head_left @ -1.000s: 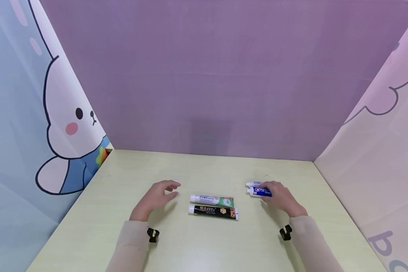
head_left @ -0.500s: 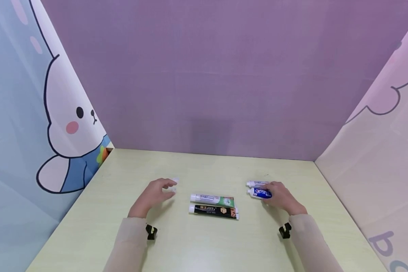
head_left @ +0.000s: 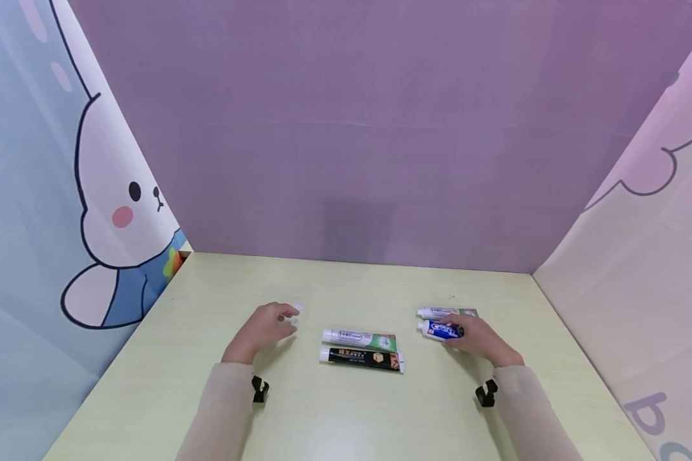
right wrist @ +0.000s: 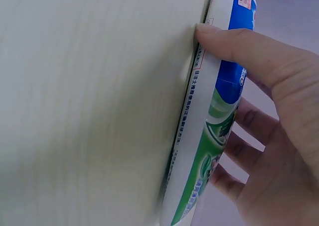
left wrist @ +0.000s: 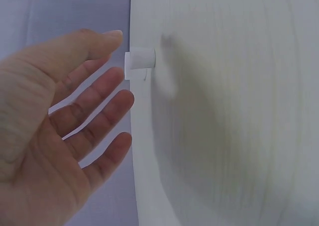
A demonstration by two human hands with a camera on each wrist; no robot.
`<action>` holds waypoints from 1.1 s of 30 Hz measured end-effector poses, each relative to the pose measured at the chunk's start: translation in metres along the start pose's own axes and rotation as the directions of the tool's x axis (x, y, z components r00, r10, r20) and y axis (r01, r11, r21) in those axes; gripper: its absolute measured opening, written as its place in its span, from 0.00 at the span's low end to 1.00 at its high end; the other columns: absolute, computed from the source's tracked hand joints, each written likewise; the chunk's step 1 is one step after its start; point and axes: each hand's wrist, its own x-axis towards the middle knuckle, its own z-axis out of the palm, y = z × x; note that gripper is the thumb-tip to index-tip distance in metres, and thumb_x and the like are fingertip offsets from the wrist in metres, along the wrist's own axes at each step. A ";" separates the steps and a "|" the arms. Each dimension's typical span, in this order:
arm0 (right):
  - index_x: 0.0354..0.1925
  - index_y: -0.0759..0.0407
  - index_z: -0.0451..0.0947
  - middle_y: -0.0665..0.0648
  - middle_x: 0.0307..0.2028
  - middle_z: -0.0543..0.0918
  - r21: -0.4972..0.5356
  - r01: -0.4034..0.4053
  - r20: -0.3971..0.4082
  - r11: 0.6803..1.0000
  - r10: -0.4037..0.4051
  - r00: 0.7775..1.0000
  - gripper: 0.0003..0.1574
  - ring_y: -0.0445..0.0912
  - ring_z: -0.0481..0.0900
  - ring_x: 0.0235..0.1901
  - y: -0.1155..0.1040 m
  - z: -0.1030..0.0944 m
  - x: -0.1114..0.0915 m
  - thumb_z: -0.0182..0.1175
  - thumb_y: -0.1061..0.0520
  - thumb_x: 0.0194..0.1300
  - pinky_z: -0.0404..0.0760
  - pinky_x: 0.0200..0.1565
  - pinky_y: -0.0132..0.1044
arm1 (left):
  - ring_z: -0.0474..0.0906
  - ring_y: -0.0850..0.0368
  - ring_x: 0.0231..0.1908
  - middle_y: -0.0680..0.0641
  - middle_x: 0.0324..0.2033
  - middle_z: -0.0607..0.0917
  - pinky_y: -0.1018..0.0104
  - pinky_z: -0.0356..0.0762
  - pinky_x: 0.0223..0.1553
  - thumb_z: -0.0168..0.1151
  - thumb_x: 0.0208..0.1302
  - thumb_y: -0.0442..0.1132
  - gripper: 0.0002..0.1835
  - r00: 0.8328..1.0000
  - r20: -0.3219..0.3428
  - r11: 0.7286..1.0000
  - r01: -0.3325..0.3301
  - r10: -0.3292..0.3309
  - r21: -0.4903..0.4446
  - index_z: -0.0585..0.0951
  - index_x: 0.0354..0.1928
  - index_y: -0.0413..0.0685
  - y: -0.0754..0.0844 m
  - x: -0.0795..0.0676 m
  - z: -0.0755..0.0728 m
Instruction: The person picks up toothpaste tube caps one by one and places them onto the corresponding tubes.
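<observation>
My right hand (head_left: 477,336) pinches a blue toothpaste tube (head_left: 441,330) lying on the table, thumb along its near edge and fingers on its far side. In the right wrist view, this toothpaste tube (right wrist: 219,106) shows a white side and green leaf print. Just behind it lies a white and green toothpaste tube (head_left: 438,312). On the other side, my left hand (head_left: 265,330) holds nothing, its fingers loosely bent with a gap to the thumb. Beyond those fingertips is a small white cap-like piece (left wrist: 142,59); a second white piece (head_left: 295,321) shows near the fingers.
Between the hands, a white and green toothpaste tube (head_left: 360,340) and a black toothpaste tube (head_left: 363,358) lie side by side, white caps to the left. A purple cloth wall (head_left: 346,128) rises at the table's back edge, with printed curtains at both sides.
My left hand has drawn slightly back to the left, revealing the white pieces. My right hand and the front of the blue tube have shifted slightly nearer, exposing more of the tube behind.
</observation>
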 end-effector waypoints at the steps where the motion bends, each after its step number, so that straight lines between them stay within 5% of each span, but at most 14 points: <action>1: 0.59 0.58 0.79 0.70 0.59 0.77 0.008 0.003 0.001 1.000 -0.003 1.000 0.31 0.59 0.77 0.52 0.000 0.000 0.000 0.74 0.55 0.58 0.74 0.54 0.61 | 0.78 0.41 0.54 0.44 0.52 0.84 0.46 0.76 0.55 0.68 0.64 0.33 0.16 1.000 0.001 1.000 0.003 -0.003 0.002 0.83 0.54 0.42 0.000 0.000 0.000; 15: 0.62 0.53 0.78 0.65 0.58 0.79 0.051 0.022 -0.009 0.998 -0.021 1.000 0.31 0.52 0.75 0.48 0.000 -0.002 -0.002 0.71 0.50 0.62 0.75 0.47 0.50 | 0.80 0.43 0.52 0.43 0.51 0.85 0.46 0.76 0.55 0.69 0.63 0.34 0.17 1.000 0.011 0.997 0.023 -0.024 0.077 0.83 0.54 0.42 0.001 0.006 0.004; 24: 0.65 0.50 0.73 0.65 0.58 0.80 0.063 0.002 0.019 0.998 -0.004 1.000 0.32 0.57 0.76 0.53 -0.003 -0.004 -0.002 0.68 0.47 0.66 0.75 0.53 0.59 | 0.80 0.43 0.51 0.42 0.49 0.85 0.46 0.75 0.57 0.69 0.62 0.33 0.17 0.999 0.016 0.989 0.044 -0.047 0.140 0.84 0.53 0.41 0.000 0.010 0.006; 33: 0.66 0.51 0.72 0.68 0.60 0.77 0.116 0.002 0.038 0.993 -0.006 0.999 0.31 0.57 0.77 0.53 -0.003 0.000 -0.002 0.65 0.46 0.69 0.75 0.52 0.58 | 0.81 0.46 0.51 0.44 0.47 0.86 0.47 0.75 0.56 0.71 0.61 0.34 0.17 0.997 0.004 0.980 0.078 -0.080 0.184 0.84 0.52 0.43 0.005 0.012 0.007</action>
